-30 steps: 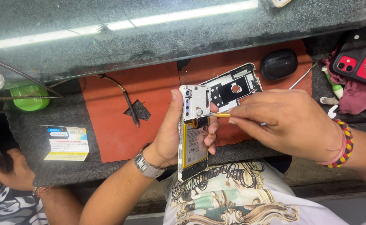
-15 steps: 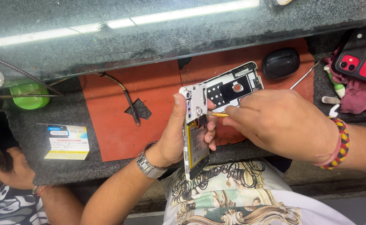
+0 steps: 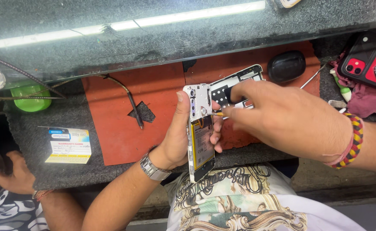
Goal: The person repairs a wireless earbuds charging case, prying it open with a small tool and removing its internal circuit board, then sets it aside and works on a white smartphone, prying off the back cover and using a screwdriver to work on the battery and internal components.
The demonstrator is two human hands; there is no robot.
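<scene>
A dark, speckled counter (image 3: 42, 128) runs under a glass shelf that mirrors a strip light, and an orange-red work mat (image 3: 153, 111) covers its middle. Over the near edge of that mat the left hand (image 3: 177, 139) grips an opened phone (image 3: 201, 132) upright, thumb along one long side and fingers curled round the other, so the yellow-labelled battery and the silver plate at the top face the camera. The right hand (image 3: 290, 117) comes in from the right with fingers pinched narrow around a thin yellow-tipped tool (image 3: 218, 114), whose tip touches the phone just below the silver plate. This hand covers much of what lies behind it.

Behind the phone, partly hidden by the right hand's fingers, a white phone frame (image 3: 239, 81) lies tilted on the mat. A black oval case (image 3: 286, 65) rests just beyond it, near the shelf. At the far right a red phone (image 3: 370, 62) sits on a maroon cloth (image 3: 365, 100). To the left, a thin dark probe (image 3: 130, 100) lies across the mat beside a torn hole, a small printed card (image 3: 68, 145) lies on the counter, and a green round object (image 3: 30, 97) sits near the shelf. Another person's hand (image 3: 8, 177) rests at the lower left corner, well apart from the work.
</scene>
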